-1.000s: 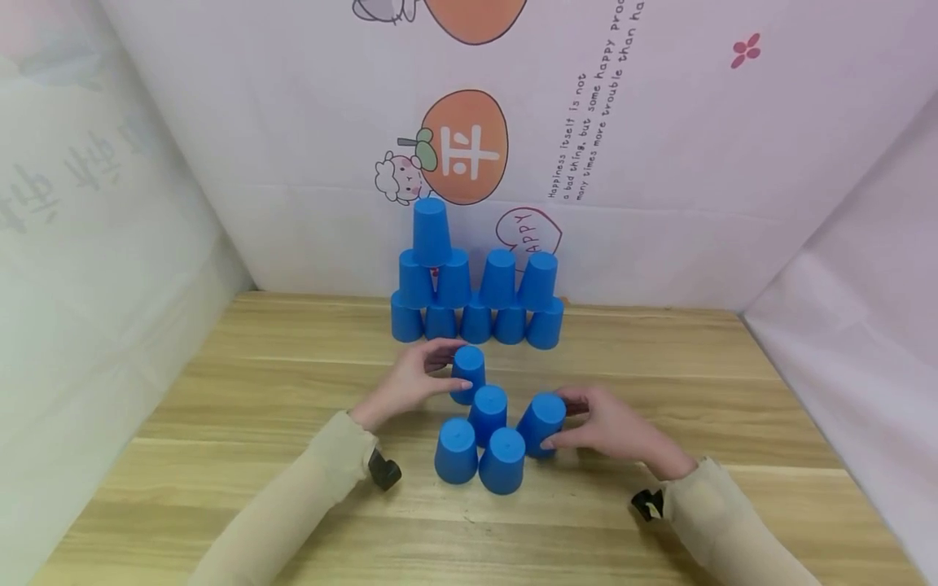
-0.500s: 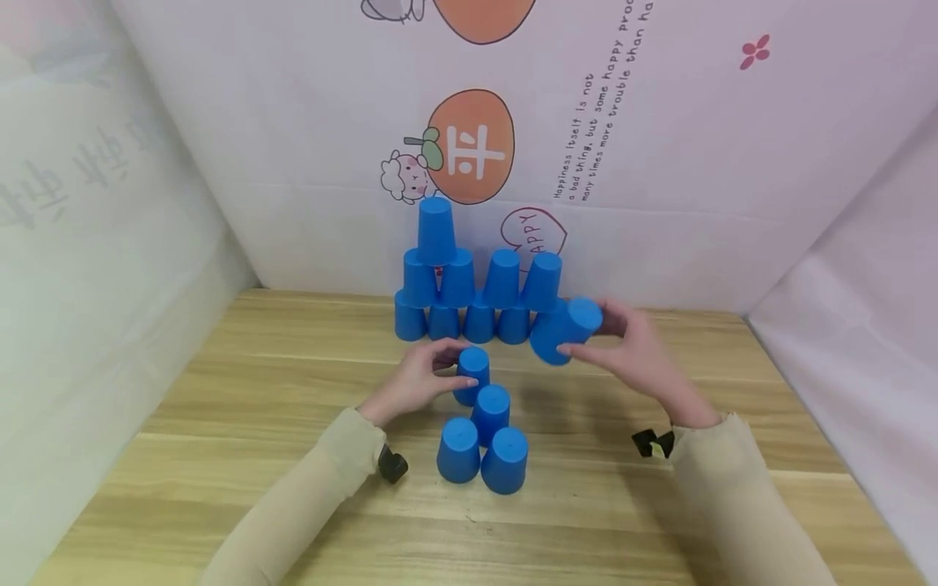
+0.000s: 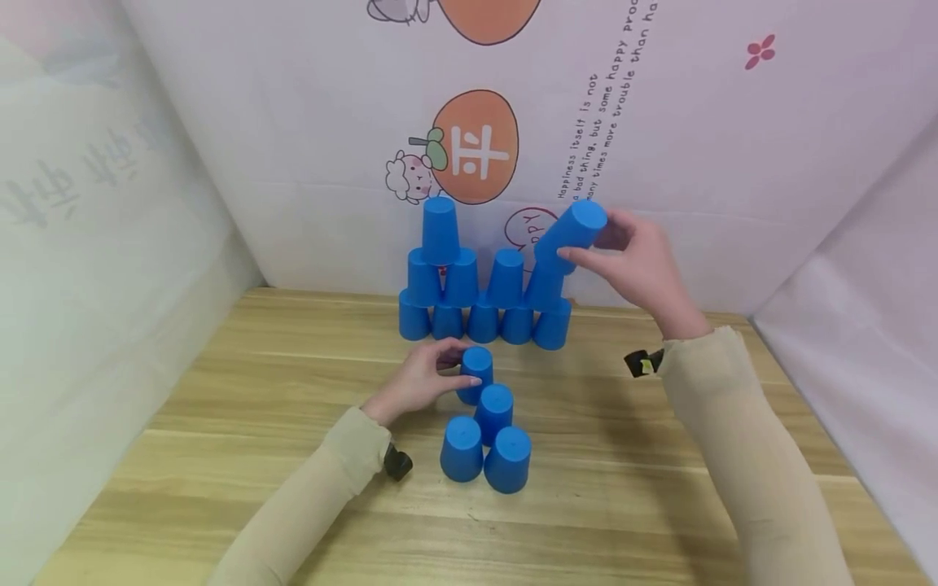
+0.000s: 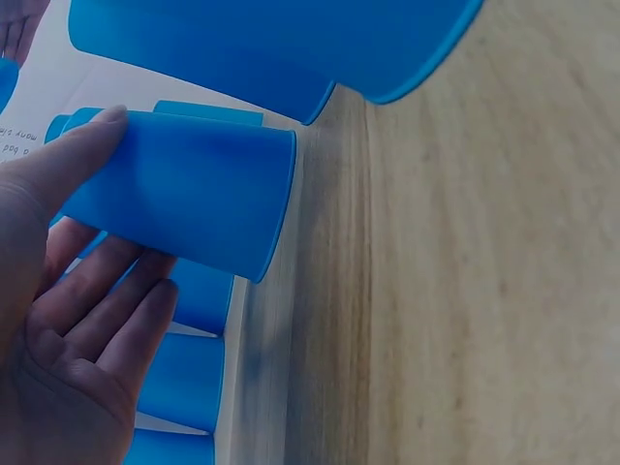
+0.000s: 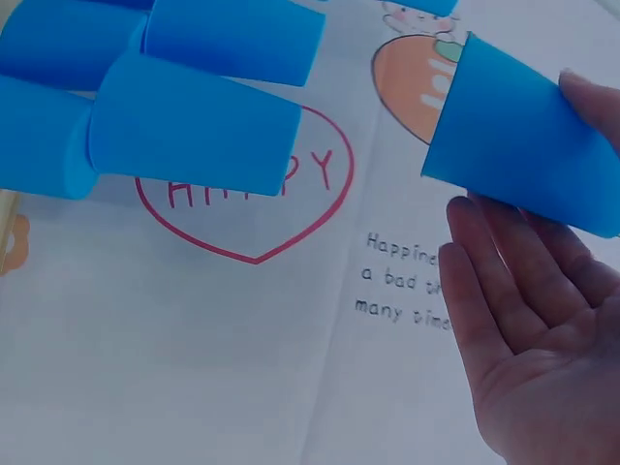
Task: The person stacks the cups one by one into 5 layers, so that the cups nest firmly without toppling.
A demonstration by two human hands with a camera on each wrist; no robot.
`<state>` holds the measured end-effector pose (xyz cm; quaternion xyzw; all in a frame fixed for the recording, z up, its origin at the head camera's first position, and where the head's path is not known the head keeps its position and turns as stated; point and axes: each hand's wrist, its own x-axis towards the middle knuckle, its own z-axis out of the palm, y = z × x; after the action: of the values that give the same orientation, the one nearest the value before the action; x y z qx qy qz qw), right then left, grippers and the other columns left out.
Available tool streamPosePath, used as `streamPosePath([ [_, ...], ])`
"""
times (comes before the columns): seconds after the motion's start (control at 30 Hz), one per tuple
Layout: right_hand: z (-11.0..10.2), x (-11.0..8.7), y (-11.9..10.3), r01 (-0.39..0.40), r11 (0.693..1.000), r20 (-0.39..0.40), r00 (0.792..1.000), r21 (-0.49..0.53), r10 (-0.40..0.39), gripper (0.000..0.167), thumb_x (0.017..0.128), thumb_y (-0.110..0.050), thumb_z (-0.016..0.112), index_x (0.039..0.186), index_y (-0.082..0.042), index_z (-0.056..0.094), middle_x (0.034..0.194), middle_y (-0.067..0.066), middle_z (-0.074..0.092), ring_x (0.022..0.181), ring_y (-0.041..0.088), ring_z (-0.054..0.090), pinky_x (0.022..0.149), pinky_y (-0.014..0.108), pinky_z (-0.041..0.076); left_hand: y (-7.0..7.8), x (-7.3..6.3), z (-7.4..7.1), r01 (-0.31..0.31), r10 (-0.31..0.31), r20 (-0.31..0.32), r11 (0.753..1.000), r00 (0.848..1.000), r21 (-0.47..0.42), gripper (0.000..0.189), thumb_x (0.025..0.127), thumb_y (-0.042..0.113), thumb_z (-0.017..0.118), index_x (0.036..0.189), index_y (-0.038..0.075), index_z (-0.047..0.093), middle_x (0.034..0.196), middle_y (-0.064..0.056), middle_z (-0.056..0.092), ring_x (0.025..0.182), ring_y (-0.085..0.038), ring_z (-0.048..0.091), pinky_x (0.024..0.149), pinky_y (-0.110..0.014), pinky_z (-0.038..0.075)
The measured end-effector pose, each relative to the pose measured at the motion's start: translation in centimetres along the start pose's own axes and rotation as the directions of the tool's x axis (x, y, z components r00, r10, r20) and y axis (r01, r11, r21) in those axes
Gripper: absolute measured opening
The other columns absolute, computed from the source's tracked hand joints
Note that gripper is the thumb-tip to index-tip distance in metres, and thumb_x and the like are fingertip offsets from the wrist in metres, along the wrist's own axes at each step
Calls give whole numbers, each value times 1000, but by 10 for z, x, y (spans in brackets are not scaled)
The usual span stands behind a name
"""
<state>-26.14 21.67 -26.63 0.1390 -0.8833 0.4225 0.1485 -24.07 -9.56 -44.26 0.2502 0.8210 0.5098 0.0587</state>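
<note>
High at the right end of the stack, my right hand (image 3: 641, 264) grips a tilted blue cup (image 3: 575, 226) between thumb and fingers. In the head view that cup overlaps the right cup (image 3: 545, 285) of the middle row; the right wrist view shows the held cup (image 5: 528, 136) in mid-air, apart from the others. My left hand (image 3: 419, 381) holds another upside-down blue cup (image 3: 477, 362) low in front of the stack, thumb on one side and fingers on the other. Behind, the bottom row of cups (image 3: 482, 324) carries a middle row (image 3: 506, 278), with one cup (image 3: 440, 232) on top at left.
Close to the left hand's cup stand three more upside-down blue cups: one behind (image 3: 494, 411), one front left (image 3: 462, 449) and one front right (image 3: 507, 460). The wooden table (image 3: 623, 505) ends at a printed white backdrop (image 3: 315, 163) behind the stack.
My right hand has lifted a cup from the right of the front group, carrying it back and up to the stack's upper right. The left hand has stayed at its cup.
</note>
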Motion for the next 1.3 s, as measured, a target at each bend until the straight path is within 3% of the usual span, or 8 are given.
streamPosePath([
  [0.3, 15, 31, 0, -53, 998, 43, 998, -36, 54, 67, 93, -54, 70, 143, -11, 55, 132, 11, 64, 119, 29, 61, 101, 49, 49, -1, -1, 2, 8, -8, -2, 1000, 1000, -2, 47, 89, 33, 81, 130, 17, 64, 121, 6, 68, 115, -18, 64, 101, -43, 50],
  [0.57, 34, 48, 6, -63, 995, 107, 992, -76, 71, 66, 94, -50, 71, 143, -9, 54, 132, 14, 63, 116, 31, 62, 99, 50, 52, -1, -3, 2, 20, -20, -5, 1000, 1000, 5, 47, 89, 34, 81, 130, 17, 63, 121, 6, 68, 116, -17, 64, 101, -42, 51],
  [0.83, 44, 51, 11, -55, 996, 148, 987, -68, 65, 60, 94, -43, 74, 140, -8, 55, 132, 13, 62, 114, 31, 62, 98, 50, 52, 0, -3, 1, 16, -16, 2, 1000, 1000, -4, 47, 90, 34, 80, 131, 17, 63, 122, 5, 68, 117, -19, 64, 101, -44, 50],
  [1.3, 48, 54, 17, -68, 996, 151, 986, -62, 77, 62, 96, -39, 72, 145, -7, 51, 137, 15, 60, 119, 34, 60, 99, 53, 50, 3, -3, 1, 11, -11, 0, 1000, 1000, -2, 48, 90, 33, 80, 131, 16, 63, 123, 4, 68, 118, -20, 63, 102, -44, 50],
])
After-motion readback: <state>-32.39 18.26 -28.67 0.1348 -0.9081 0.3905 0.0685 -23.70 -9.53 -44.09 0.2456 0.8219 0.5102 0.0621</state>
